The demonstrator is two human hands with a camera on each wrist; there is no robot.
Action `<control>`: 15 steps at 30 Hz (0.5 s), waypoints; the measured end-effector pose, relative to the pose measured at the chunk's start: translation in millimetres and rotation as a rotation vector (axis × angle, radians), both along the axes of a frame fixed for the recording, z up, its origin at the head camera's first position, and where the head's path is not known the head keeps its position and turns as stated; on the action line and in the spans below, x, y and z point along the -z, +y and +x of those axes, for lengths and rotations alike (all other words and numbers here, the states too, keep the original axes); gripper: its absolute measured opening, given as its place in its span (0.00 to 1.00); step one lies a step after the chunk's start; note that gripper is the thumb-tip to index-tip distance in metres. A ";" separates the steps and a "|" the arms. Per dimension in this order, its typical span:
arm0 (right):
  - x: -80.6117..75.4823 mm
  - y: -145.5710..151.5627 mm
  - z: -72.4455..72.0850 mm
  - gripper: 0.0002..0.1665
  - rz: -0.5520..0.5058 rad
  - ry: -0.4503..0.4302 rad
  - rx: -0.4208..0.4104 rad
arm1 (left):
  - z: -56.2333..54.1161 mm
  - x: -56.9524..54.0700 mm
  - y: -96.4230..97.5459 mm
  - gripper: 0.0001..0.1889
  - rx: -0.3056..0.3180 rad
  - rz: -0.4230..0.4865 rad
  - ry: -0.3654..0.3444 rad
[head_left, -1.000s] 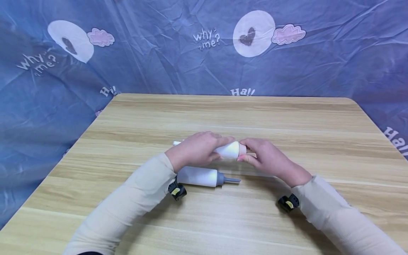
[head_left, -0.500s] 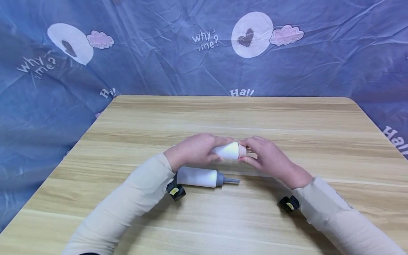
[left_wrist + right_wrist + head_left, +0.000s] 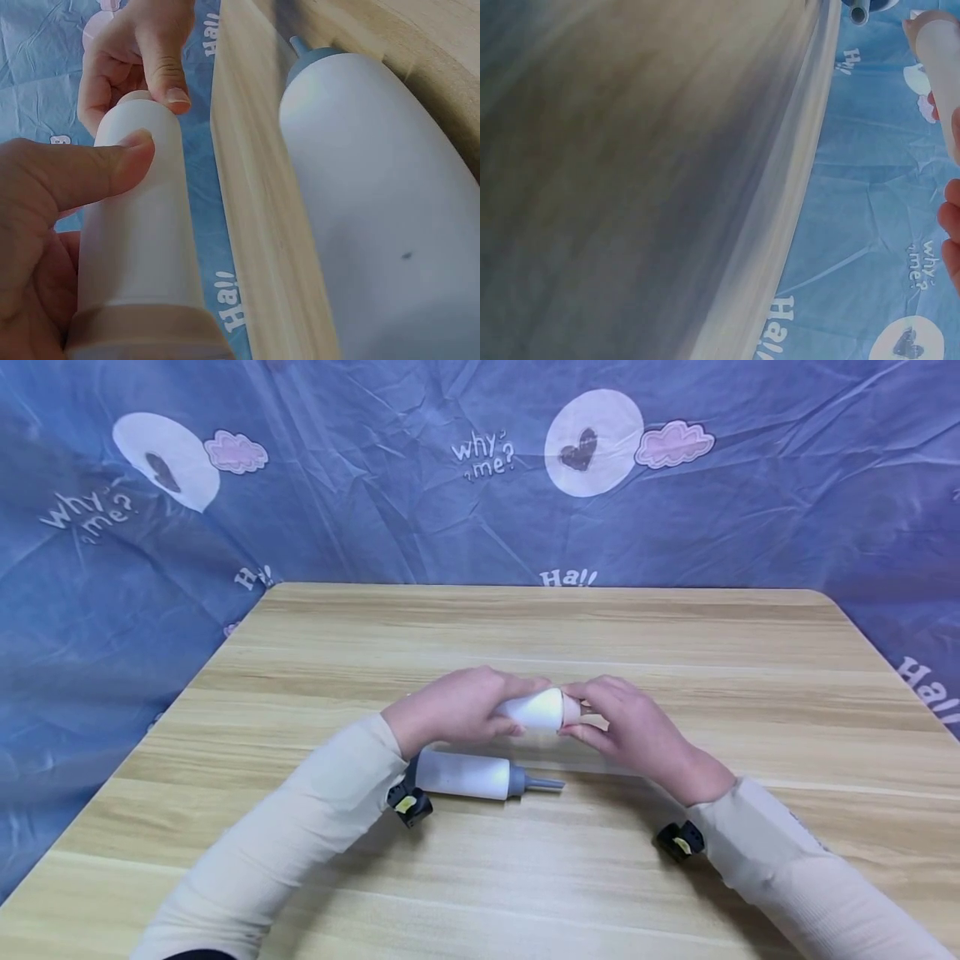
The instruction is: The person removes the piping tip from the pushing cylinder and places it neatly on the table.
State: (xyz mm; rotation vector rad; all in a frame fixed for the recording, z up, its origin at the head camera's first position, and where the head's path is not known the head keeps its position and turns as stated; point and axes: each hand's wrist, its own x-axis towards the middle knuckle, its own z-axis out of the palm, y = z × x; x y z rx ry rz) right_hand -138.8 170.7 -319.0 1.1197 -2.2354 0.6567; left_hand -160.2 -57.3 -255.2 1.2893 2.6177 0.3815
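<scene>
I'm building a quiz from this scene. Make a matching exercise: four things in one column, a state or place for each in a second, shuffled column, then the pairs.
Things:
1. left hand
2. right hand
3. grey-capped bottle
4. table

States or places:
A. lies on its side, untouched, nozzle pointing right
B. fingers at the beige cap end of the held bottle
C. wooden top in front of a blue printed cloth
D. grips the body of the white bottle

Pairs: 1-D, 2-B, 3-A, 4-C

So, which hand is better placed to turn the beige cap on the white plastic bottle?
The right hand: it pinches the beige cap, while the left hand grips the white plastic bottle body.
</scene>
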 end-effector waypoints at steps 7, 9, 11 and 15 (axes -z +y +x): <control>-3.8 2.2 5.8 0.31 -0.024 -0.275 0.060 | 1.4 4.7 -1.9 0.32 -0.002 0.014 0.078; -5.8 3.1 7.2 0.29 -0.059 -0.386 0.070 | 1.8 4.9 -1.8 0.32 0.001 0.016 0.098; -8.0 3.8 7.7 0.25 -0.092 -0.503 0.085 | 2.2 4.8 -1.5 0.31 0.006 0.016 0.115; -12.8 3.6 8.0 0.19 -0.137 -0.711 0.106 | 3.3 5.0 -0.9 0.31 0.014 0.020 0.137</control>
